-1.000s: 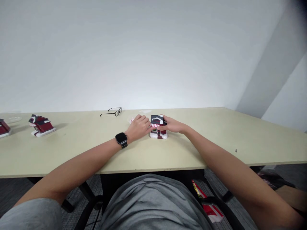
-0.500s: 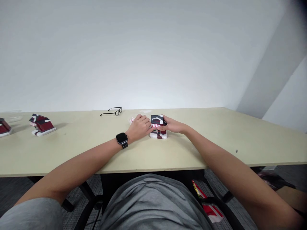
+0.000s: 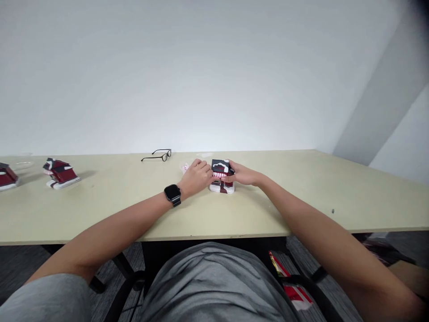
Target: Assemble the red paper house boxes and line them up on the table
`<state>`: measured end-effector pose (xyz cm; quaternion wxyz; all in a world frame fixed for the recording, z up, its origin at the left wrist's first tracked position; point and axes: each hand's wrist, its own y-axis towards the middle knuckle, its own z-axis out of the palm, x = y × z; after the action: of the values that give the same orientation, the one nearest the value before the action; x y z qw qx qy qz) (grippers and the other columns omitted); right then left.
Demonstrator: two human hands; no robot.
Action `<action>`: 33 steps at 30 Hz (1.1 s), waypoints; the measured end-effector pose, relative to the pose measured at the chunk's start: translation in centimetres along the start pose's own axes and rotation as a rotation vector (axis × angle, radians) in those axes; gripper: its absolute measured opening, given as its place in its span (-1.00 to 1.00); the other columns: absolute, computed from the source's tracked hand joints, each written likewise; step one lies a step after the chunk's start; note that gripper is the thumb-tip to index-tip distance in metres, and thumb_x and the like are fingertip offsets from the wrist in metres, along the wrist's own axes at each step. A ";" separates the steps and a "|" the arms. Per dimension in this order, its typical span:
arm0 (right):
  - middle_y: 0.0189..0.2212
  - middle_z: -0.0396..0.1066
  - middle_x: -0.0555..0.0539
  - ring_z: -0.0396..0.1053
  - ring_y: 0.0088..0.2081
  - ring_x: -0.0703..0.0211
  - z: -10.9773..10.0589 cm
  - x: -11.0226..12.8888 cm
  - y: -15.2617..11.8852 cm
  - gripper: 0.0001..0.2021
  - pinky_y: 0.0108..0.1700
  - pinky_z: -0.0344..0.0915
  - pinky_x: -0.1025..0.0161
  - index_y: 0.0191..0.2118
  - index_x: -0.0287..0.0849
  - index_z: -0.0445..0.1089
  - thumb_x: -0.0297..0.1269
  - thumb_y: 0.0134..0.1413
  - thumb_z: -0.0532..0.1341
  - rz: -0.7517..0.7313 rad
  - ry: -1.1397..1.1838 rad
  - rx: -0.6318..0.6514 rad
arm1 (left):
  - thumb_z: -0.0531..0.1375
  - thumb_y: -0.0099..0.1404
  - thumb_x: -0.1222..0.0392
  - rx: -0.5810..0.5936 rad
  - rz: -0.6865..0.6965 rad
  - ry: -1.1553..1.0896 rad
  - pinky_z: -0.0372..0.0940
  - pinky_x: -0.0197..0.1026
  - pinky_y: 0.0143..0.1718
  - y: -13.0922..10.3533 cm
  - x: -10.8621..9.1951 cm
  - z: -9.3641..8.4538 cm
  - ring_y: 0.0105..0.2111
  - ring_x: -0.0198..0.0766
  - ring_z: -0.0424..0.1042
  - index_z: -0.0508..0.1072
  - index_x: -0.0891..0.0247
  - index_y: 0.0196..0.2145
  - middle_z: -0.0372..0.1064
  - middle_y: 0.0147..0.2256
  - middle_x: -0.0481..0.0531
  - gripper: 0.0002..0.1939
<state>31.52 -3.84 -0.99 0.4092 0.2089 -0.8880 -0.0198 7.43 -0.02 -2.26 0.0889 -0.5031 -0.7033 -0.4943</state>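
Observation:
A small model house [image 3: 220,167] stands upright on the table in front of me, with a dark snow-trimmed roof, a red-and-white striped awning and a white base. My right hand [image 3: 244,173] grips its right side, thumb across the front and fingers behind. My left hand [image 3: 198,175], with a black watch on the wrist, is closed against the house's left side, its thumb reaching to the front near the awning. The left fingers are curled, and part of their contact is hidden. A small pink-and-white patterned piece [image 3: 185,167] lies just behind my left hand, partly covered.
Two similar model houses stand at the left, one whole [image 3: 61,173] and one cut by the frame edge [image 3: 7,177]. Black-framed glasses [image 3: 164,157] lie near the wall. A tiny dark bit [image 3: 333,211] is on the table [image 3: 301,188] at right. A red packet [image 3: 295,293] is below.
The view has shifted very slightly. Both hands keep their places at the model house, with no clear movement of it.

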 end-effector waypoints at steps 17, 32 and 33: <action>0.14 0.41 -0.25 0.38 0.11 -0.16 0.0 0.2 -0.1 -0.37 0.15 0.37 -0.06 0.18 -0.15 0.26 0.01 0.08 0.40 0.003 -0.003 0.004 | 0.17 0.50 0.06 0.002 0.064 0.103 0.20 -0.02 -0.18 -0.2 0.3 0.0 -0.26 -0.08 0.38 0.50 0.27 -0.39 0.44 -0.37 0.11 -0.67; 0.12 0.43 -0.16 0.39 0.06 -0.11 0.3 0.6 0.1 -0.51 0.18 0.36 -0.06 0.15 -0.10 0.30 0.09 0.24 0.25 0.072 0.189 -0.012 | 0.14 0.53 0.04 -0.026 0.088 0.097 0.18 -0.03 -0.16 0.0 0.3 -0.3 -0.28 -0.13 0.37 0.48 0.29 -0.42 0.45 -0.39 0.09 -0.61; 0.12 0.43 -0.16 0.39 0.06 -0.10 0.3 0.7 0.1 -0.51 0.17 0.37 -0.05 0.14 -0.10 0.30 0.09 0.24 0.25 0.070 0.179 -0.008 | 0.14 0.52 0.04 -0.025 0.088 0.097 0.18 -0.03 -0.16 0.0 0.3 -0.4 -0.28 -0.13 0.37 0.48 0.28 -0.42 0.44 -0.40 0.09 -0.61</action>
<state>30.90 -4.07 -0.71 0.4883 0.1770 -0.8545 0.0100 7.19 -0.16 -1.90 0.1382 -0.5101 -0.6692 -0.5224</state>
